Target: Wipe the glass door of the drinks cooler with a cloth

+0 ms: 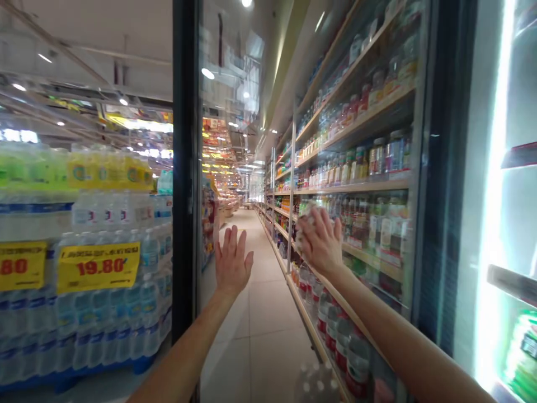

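Observation:
A glass door (268, 313) with a black frame (185, 168) stands in front of me. My left hand (232, 260) is raised flat before the glass, fingers stretched upward and holding nothing. Further right, my right hand (321, 240) is also up at the pane, its fingers extended and slightly smeared. A pale, mottled patch shows beside its fingertips; whether that is a reflection or something at the glass I cannot make out. Both palms face the pane, and they look to be touching it or very close.
Packed water bottles (104, 313) with a yellow price sign (98, 267) stand at left on a blue base (62, 382). Shelves of bottled drinks (352, 162) and a tiled aisle (260, 302) show in the glass. A lit cooler interior (490, 224) lies at right.

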{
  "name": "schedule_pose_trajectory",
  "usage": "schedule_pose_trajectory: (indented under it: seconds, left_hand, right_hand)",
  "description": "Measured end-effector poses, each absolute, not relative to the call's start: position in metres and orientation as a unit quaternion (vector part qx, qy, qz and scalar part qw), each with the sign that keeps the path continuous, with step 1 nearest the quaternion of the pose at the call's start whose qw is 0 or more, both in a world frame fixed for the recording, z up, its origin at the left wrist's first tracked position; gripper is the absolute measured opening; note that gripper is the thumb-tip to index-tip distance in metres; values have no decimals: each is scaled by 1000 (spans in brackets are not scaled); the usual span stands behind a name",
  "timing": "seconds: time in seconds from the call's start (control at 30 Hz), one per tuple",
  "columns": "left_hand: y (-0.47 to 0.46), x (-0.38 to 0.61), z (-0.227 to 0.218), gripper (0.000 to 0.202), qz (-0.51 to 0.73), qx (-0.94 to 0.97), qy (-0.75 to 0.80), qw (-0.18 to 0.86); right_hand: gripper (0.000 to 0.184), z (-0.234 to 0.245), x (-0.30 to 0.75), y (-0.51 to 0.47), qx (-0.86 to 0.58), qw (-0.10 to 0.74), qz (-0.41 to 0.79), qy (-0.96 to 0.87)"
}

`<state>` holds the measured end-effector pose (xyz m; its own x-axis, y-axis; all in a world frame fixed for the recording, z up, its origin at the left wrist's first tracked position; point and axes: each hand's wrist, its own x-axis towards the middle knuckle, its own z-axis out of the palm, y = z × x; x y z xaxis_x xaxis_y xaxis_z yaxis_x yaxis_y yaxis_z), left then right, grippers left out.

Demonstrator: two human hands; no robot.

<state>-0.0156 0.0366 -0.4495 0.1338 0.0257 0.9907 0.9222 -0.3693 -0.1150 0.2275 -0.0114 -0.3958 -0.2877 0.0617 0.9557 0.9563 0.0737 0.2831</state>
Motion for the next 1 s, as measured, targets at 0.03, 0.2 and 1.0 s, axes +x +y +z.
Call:
schedule_pose_trajectory:
  seconds: [0.03, 0.2, 1.0]
  left_hand:
    - [37, -16, -450, 53, -536, -630, -378, 416]
    - [36, -16, -450, 53, -529, -627, -389, 419]
    - [30, 0, -389, 50, -567, -621, -351, 412]
  right_hand:
    - [39, -399, 226, -11, -402, 395, -542, -623]
    - [41, -381, 295, -19, -475, 476, -531, -515]
    - [47, -345, 245, -9, -470, 503, -503, -523]
